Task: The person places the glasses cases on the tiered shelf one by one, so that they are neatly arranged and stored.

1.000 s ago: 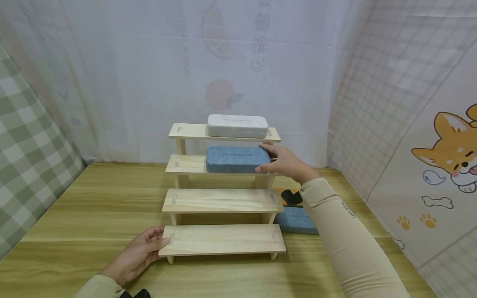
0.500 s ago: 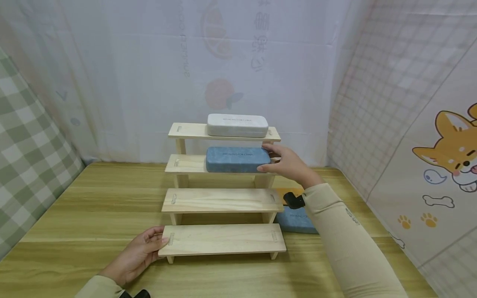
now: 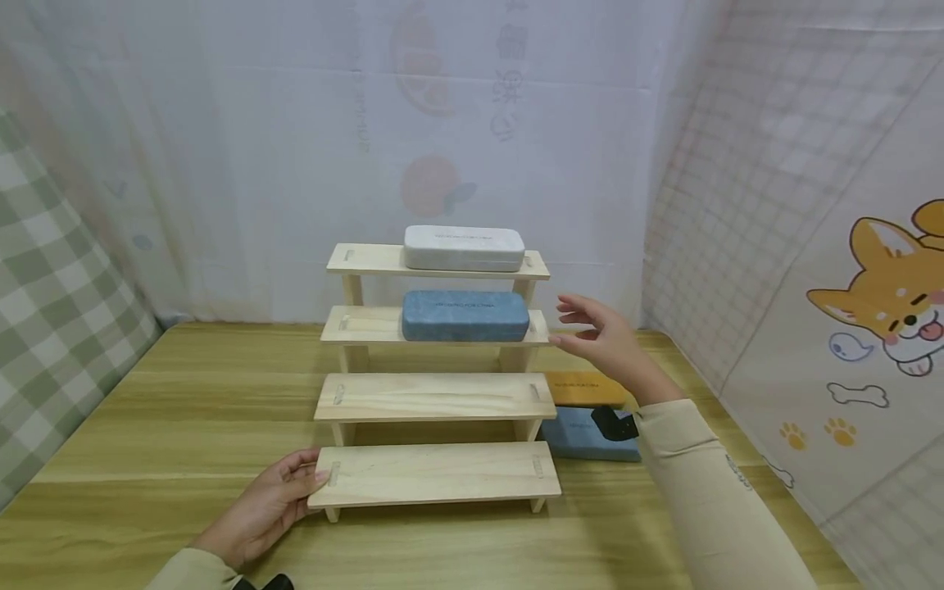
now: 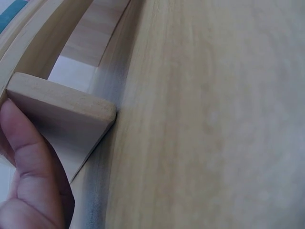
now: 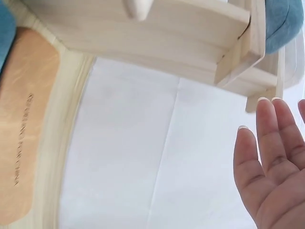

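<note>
A light wooden display stand with stepped shelves (image 3: 435, 477) is in the middle of the head view. My left hand (image 3: 267, 506) grips the left end of its lowest shelf, thumb on top; in the left wrist view a finger lies against the wood. On the second shelf from the top lies a blue glasses case (image 3: 465, 317), toward the right end. Above it, a white glasses case (image 3: 463, 248) sits on the top shelf. Just right of the blue case, my right hand (image 3: 612, 344) is held apart from it, fingers loosely extended and holding nothing.
Right of the stand, an orange case (image 3: 578, 388) and another blue case (image 3: 578, 438) lie on the wooden table (image 3: 221, 393), partly behind the right wrist's black camera (image 3: 614, 424). A white curtain (image 3: 258, 164) hangs behind, with a patterned cloth (image 3: 796, 344) at right.
My right hand has let go of the blue case on the second shelf and drawn back to the right. The left hand keeps its grip on the lowest shelf.
</note>
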